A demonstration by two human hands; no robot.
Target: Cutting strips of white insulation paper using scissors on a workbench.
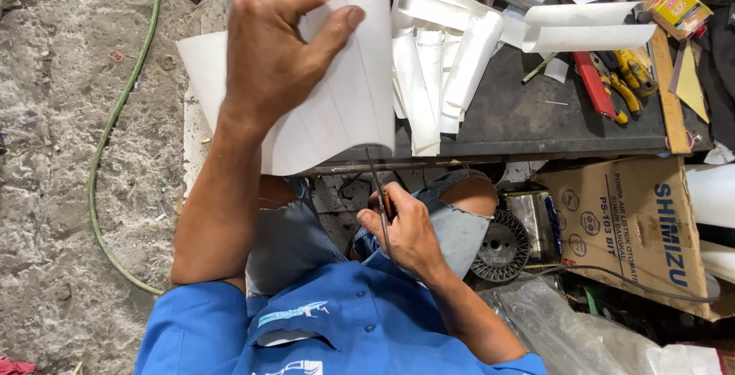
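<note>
**Scissors meet a sheet of white paper**

Blue shirt fabric (337, 329) fills the bottom of the view, with torn jeans (452, 222) over the knees just beyond it. Above the lap, the right hand (406, 233) is closed around the handles of a pair of scissors (380, 199), whose thin blades point up toward the lower edge of the white sheet (344, 107). Whether the blades are parted cannot be told. The left hand (276, 53) holds that sheet up in front of the person, thumb pressed on the near face and fingers curled behind it; the sheet bows slightly and hangs over the front edge of the dark workbench (528, 114). On the bench behind lie many curled white strips (459, 61), and further right a pair of pliers with red handles (593, 88) and another with yellow handles (632, 76). Under the bench sit a cardboard box (635, 229) and a ribbed metal wheel (501, 248). A green hose (115, 114) snakes over the rough concrete floor (53, 191) to the left.
</note>
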